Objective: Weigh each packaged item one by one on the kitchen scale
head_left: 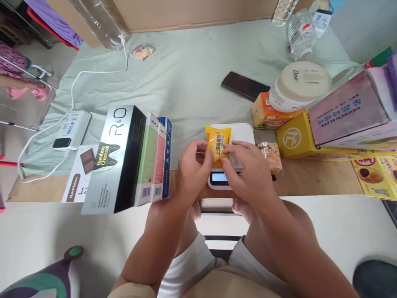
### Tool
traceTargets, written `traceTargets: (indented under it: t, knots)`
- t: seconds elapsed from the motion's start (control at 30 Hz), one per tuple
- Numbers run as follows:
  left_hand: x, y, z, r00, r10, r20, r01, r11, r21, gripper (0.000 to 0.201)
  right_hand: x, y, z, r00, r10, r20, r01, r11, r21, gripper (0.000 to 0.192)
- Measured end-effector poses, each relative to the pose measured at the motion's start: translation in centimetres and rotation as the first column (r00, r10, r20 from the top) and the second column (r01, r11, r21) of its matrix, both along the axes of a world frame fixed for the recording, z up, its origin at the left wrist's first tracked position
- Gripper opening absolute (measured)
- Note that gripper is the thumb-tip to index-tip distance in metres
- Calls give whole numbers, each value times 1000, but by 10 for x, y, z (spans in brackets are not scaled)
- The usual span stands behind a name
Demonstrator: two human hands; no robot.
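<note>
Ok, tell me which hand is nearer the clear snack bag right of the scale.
Right. The right hand is just left of the clear snack bag; the left hand is farther left, both pinching the yellow packet.

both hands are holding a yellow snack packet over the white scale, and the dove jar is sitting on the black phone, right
Not quite. The Dove jar sits on the orange box, not on the phone, which lies beside it. The head view shows this. Both hands, left and right, do hold the yellow packet over the scale.

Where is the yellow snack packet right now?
Centre of the head view: the yellow snack packet is pinched between left hand and right hand, above the white scale.
</note>
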State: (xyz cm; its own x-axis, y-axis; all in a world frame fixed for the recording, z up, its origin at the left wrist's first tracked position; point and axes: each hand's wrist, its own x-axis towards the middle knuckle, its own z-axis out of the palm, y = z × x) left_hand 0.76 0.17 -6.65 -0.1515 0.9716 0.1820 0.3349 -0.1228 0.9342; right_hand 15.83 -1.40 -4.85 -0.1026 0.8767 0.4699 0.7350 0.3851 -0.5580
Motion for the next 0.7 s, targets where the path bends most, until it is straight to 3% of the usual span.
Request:
traceTargets:
  t: [0.13,0.33,0.47,0.57,0.7]
  knots:
    - [-11,1,-3,992,123,35,-124,992,6,6,-10,0,-2,998,45,-40,-46,998,-38,17]
    - [-26,-1,-4,944,292,-153,-285,956,66,14,-10,0,-5,993,55,-107,-64,995,-79,19]
    - [-22,-4,-6,909,281,-307,-278,959,53,28,-4,-2,-1,990,58,-131,-66,996,-53,19]
    - [-16,-4,-11,849,304,-432,-256,952,166,38,0,-3,4,991,55,-126,-61,997,-44,19]
    - [-4,-5,-12,833,223,-507,-65,948,311,34,10,-2,9,994,13,-110,-17,999,-31,20]
